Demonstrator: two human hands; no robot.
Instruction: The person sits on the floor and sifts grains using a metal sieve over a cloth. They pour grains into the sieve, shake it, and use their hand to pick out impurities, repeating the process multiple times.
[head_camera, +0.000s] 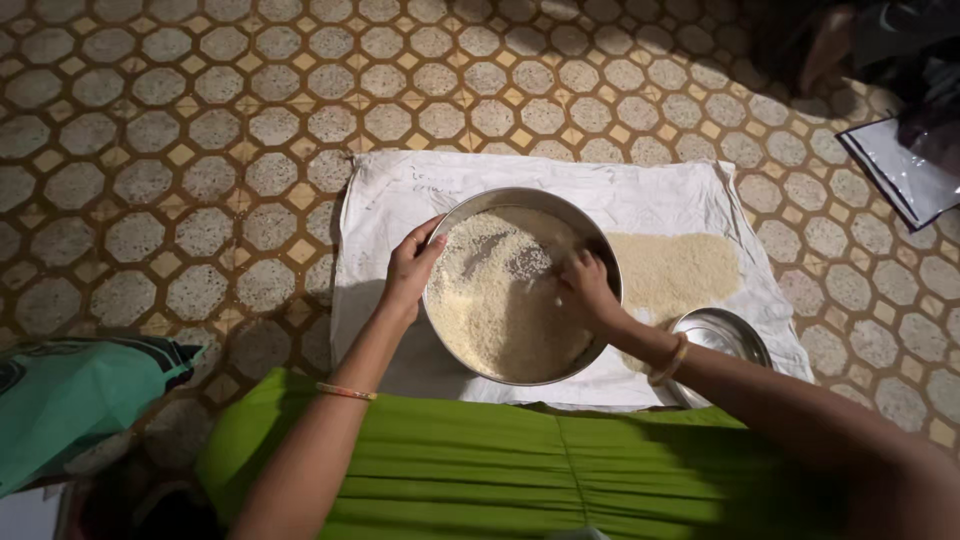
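Partly hidden, right hand (588, 288) fingertips in rice (495, 305), grasp unclear; left hand (412, 268) gripping round steel pan (520, 196) rim.

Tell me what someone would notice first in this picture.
A wide steel pan of white rice sits centre frame on a white cloth. The left hand grips its rim while the right hand rests in the grains. A loose rice heap lies just right.
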